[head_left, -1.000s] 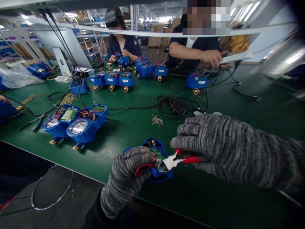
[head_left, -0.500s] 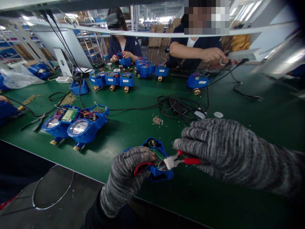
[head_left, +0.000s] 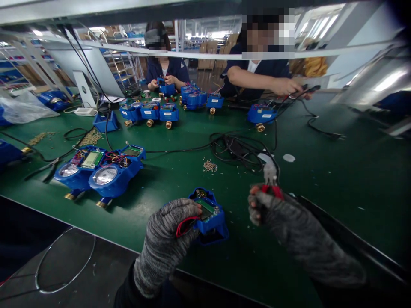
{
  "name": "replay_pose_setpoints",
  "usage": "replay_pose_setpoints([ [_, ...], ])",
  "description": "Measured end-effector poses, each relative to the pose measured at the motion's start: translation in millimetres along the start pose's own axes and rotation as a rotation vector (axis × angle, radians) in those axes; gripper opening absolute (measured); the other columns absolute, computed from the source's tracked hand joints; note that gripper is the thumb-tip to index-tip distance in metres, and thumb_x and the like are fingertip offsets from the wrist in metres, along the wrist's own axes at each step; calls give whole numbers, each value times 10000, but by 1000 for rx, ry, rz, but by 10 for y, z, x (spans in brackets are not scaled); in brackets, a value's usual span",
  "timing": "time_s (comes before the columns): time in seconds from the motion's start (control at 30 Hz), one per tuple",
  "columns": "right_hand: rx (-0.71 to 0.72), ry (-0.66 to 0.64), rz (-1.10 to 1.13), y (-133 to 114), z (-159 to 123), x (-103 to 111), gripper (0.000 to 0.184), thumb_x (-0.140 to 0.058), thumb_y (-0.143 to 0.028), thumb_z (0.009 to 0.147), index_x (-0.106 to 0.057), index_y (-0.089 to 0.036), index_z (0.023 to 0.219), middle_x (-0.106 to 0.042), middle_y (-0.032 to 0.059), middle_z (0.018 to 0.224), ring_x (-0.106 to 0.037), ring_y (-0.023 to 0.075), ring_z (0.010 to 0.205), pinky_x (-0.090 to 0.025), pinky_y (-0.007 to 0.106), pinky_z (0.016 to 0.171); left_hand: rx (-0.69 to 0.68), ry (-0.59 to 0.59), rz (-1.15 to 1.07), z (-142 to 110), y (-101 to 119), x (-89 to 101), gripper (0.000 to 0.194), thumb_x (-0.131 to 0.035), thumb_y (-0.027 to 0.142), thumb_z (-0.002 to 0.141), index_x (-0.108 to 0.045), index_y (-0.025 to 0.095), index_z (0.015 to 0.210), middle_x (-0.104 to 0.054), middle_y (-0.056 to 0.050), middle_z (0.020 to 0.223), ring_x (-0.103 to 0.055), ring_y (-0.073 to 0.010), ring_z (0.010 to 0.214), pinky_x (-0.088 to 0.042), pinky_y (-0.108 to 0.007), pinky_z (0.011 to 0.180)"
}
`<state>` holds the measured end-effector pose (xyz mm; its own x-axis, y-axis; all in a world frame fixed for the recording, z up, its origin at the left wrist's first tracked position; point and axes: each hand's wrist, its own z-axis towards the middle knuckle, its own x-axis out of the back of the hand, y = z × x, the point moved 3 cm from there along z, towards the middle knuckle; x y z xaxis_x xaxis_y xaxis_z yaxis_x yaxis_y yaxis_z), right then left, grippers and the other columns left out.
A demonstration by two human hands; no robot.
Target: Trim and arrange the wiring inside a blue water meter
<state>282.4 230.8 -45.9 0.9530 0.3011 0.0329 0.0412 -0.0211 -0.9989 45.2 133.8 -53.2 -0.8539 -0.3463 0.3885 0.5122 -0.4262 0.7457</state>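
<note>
My left hand [head_left: 171,231], in a grey knit glove, is closed around a blue meter housing [head_left: 218,229] near the table's front edge. Inside the housing a green circuit board [head_left: 207,209] shows, and red wires [head_left: 186,224] loop out beside my thumb. To the right, my right hand [head_left: 272,209], gloved with bare fingertips, grips red-handled pliers [head_left: 271,182]. Their metal jaws point away from me, blurred by motion, and are apart from the housing. My left palm and fingers hide the near-left part of the housing.
Two blue water meters [head_left: 105,175] with open electronics stand at left, by black-handled pliers [head_left: 48,171]. A pile of screws [head_left: 210,166] and a coiled black cable [head_left: 234,147] lie ahead. Across the green table [head_left: 180,164], two people work among several blue meters [head_left: 149,112].
My right hand has drawn the pliers out of the housing and turned them upward, away from it. My left hand still holds the housing in place. The co-worker at right has lowered a hand.
</note>
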Motion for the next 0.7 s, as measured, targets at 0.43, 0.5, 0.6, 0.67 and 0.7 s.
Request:
replay_pose_setpoints([
  [0.43,728,176,-645,130,-225,-549,216,-524,-213,967,-564,-206,1179,-635,73,1083,-632,251,962,-553,414,852,107,31,-89,-163,193,-36,578,-736,174,785,-551,329,1310,-523,-63,1439,-551,-266,1285,-554,-400,1005],
  [0.5,786,226,-613,137,-169,-553,218,-521,-177,963,-557,-209,1175,-634,72,1065,-636,250,950,-552,418,849,293,27,-305,-158,157,24,656,-705,242,829,-437,343,1419,-442,-79,1519,-518,-290,1328,-548,-411,1020],
  [0.6,802,189,-584,156,-99,-577,239,-516,-170,952,-548,-215,1185,-630,70,1069,-638,257,954,-551,435,852,408,43,-397,-147,125,24,477,-655,246,872,-534,304,1329,-506,-80,1467,-535,-270,1315,-527,-389,1046],
  [0.67,766,120,-574,195,-84,-588,269,-512,-176,955,-537,-232,1216,-624,64,1103,-630,256,988,-545,441,876,451,64,-361,-149,99,-17,376,-675,257,856,-602,266,1225,-556,-80,1408,-547,-259,1300,-508,-386,1066],
  [0.7,741,93,-564,225,-90,-591,284,-511,-177,960,-530,-241,1237,-619,63,1125,-625,255,1005,-542,445,888,494,82,-353,-151,78,-37,358,-678,273,853,-606,252,1204,-588,-86,1363,-576,-250,1263,-517,-383,1054],
])
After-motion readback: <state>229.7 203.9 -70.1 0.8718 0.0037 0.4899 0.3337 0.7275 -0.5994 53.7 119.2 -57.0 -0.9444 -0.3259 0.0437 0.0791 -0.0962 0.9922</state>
